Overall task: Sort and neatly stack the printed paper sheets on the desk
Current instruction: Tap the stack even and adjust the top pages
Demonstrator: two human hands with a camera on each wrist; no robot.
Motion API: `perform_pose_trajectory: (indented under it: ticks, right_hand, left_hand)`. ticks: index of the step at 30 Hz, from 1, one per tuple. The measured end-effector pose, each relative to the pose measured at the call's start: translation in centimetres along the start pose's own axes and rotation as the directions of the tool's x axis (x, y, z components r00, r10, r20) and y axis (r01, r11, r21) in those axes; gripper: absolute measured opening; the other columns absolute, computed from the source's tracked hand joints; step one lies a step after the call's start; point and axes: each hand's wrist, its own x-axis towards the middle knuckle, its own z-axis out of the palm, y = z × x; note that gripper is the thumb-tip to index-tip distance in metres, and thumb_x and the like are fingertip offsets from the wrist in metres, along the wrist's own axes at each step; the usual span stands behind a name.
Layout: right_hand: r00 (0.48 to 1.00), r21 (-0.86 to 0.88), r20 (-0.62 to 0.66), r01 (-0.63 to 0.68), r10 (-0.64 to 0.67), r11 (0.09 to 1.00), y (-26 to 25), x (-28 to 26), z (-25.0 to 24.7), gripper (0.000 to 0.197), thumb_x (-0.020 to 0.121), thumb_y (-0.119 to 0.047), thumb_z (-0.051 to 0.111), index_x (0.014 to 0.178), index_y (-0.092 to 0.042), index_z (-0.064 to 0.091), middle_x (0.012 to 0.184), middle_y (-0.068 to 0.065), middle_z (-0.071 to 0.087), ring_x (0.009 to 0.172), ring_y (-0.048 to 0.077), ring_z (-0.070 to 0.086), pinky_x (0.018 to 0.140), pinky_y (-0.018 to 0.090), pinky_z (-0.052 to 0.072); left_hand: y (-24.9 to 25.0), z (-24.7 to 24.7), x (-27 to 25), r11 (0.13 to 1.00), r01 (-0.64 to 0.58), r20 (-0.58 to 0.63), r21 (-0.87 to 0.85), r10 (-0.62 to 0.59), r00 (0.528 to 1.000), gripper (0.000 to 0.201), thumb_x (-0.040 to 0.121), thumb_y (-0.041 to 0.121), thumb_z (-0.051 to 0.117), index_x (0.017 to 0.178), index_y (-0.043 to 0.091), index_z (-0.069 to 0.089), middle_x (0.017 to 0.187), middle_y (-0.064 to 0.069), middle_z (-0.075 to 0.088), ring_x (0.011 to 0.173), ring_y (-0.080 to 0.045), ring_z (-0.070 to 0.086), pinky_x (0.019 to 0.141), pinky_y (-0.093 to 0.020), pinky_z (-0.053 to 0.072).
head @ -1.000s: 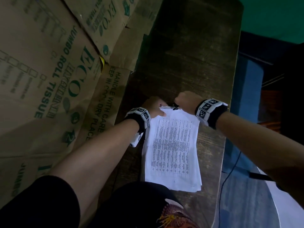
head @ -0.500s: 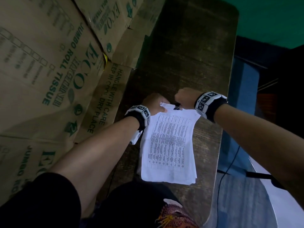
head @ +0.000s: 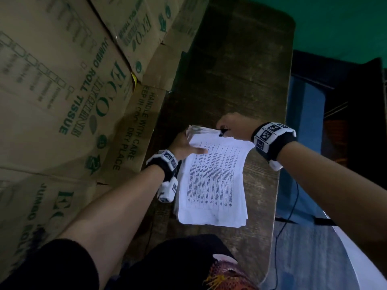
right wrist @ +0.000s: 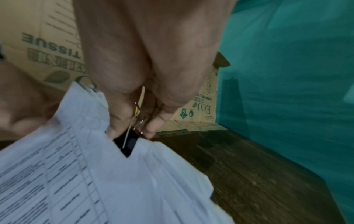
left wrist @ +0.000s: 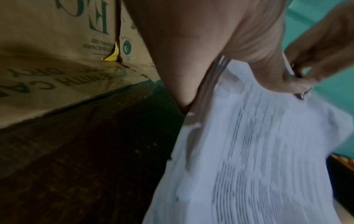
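The cardboard boxes (head: 62, 91) with green print fill the side beyond the left hand's fingers, and they stand against the dark wooden desk (head: 240, 70). A green wall (right wrist: 287, 75) is behind the desk's far end.

On the desk lies the stack of printed paper sheets (head: 213, 185), with its near edge flat on the wood and its far edge lifted up to the fingers of both hands. The top sheet shows a printed table.

The left hand (head: 184, 143) grips the far left corner of the stack: the thumb lies on top of the top sheet and the other fingers are under the sheets, where the edges fan out a little. The right hand (head: 232, 127) has its fingers curled and pinches a black binder clip (right wrist: 127, 144) at the far edge of the stack, just beside the left hand's fingers. The clip's wire handles are between the thumb and the fingertips (right wrist: 151, 131). Whether the clip already bites the sheets I cannot tell.
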Motion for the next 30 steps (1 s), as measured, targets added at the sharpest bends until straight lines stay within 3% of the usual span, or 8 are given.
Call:
perform_pose_trajectory:
  ticks: [4,6,9,12,18,21,24,30]
  right_hand:
    - [0.958,0.192,-0.283,0.008,0.047,0.981,0.4,-1.5,1.9,0.045,0.084,-0.007,0.069,0.127,-0.007,0.056,0.129,0.013,0.049,0.112,0.028,0.052,0.088,0.028,0.044]
    - [0.846,0.148,-0.527,0.005,0.074,0.989,0.7,-2.4,3.6,0.027,0.083,-0.008,0.069,0.109,0.001,0.066,0.117,0.02,0.053,0.103,0.035,0.054,0.083,0.04,0.051]
    - [0.659,0.031,-0.752,0.02,0.011,0.999,0.4,-3.3,6.6,0.01,0.085,-0.007,0.064,0.082,0.002,0.067,0.086,0.017,0.061,0.08,0.034,0.057,0.064,0.045,0.051]
    - [0.589,0.06,-0.807,0.014,0.041,0.998,-0.8,-4.5,9.3,0.008,0.087,0.0,0.06,0.09,0.003,0.067,0.091,0.017,0.063,0.081,0.032,0.058,0.067,0.045,0.052]
    - [0.699,0.058,-0.71,-0.065,0.087,0.996,-2.1,-6.3,12.3,0.03,0.082,-0.016,0.071,0.108,-0.004,0.065,0.124,0.021,0.056,0.111,0.037,0.055,0.088,0.048,0.05]
    - [0.748,0.148,-0.632,-0.141,0.203,0.979,-1.9,-6.8,9.9,0.074,0.082,-0.037,0.066,0.144,-0.013,0.034,0.151,0.011,0.032,0.137,0.03,0.033,0.11,0.045,0.03]
    - [0.871,0.105,-0.465,-0.122,0.157,0.987,-1.3,-6.5,6.7,0.092,0.078,-0.038,0.072,0.151,-0.016,0.019,0.156,0.007,0.026,0.144,0.024,0.022,0.117,0.039,0.014]
    - [0.957,0.143,-0.254,-0.104,0.138,0.984,-0.8,-5.4,0.9,0.068,0.072,-0.022,0.08,0.133,-0.018,0.05,0.153,-0.003,0.03,0.124,0.019,0.046,0.108,0.042,0.037]
  left_hand:
    - [0.6,1.4,-0.6,0.995,0.051,-0.15,-0.08,-0.062,0.987,0.037,0.072,0.011,0.081,0.103,0.005,0.063,0.1,-0.006,0.065,0.095,-0.025,0.065,0.08,-0.032,0.054]
    - [1.1,1.7,-0.5,0.984,0.057,-0.167,-0.17,-0.086,0.982,0.026,0.072,0.009,0.08,0.094,0.012,0.066,0.099,-0.008,0.069,0.096,-0.028,0.067,0.087,-0.043,0.055]
    - [1.8,1.9,-0.9,0.979,0.063,-0.156,-0.192,-0.094,0.983,0.022,0.075,0.009,0.077,0.089,0.021,0.065,0.094,-0.002,0.07,0.093,-0.02,0.066,0.08,-0.036,0.055]
    - [2.1,2.2,-1.6,0.977,0.019,-0.182,-0.213,-0.059,0.982,0.023,0.077,0.008,0.075,0.096,0.015,0.063,0.094,-0.001,0.067,0.086,-0.015,0.065,0.073,-0.03,0.052]
    - [2.6,2.2,-2.3,0.963,0.008,-0.198,-0.271,-0.064,0.978,0.033,0.076,0.005,0.076,0.104,0.014,0.062,0.105,-0.004,0.066,0.092,-0.012,0.06,0.085,-0.031,0.047]
    - [2.8,2.0,-2.7,0.974,-0.004,-0.172,-0.226,-0.036,0.984,0.022,0.076,0.011,0.077,0.089,0.021,0.062,0.101,-0.003,0.066,0.092,-0.015,0.062,0.088,-0.038,0.05]
    - [2.7,1.9,-3.2,0.966,-0.025,-0.147,-0.257,-0.014,0.989,0.034,0.067,0.017,0.084,0.096,0.021,0.068,0.108,-0.006,0.069,0.107,-0.025,0.063,0.098,-0.05,0.049]
    - [3.3,1.5,-4.4,0.937,-0.036,-0.086,-0.346,0.007,0.996,0.059,0.05,0.024,0.089,0.104,0.01,0.069,0.11,-0.016,0.07,0.107,-0.034,0.064,0.095,-0.056,0.049]
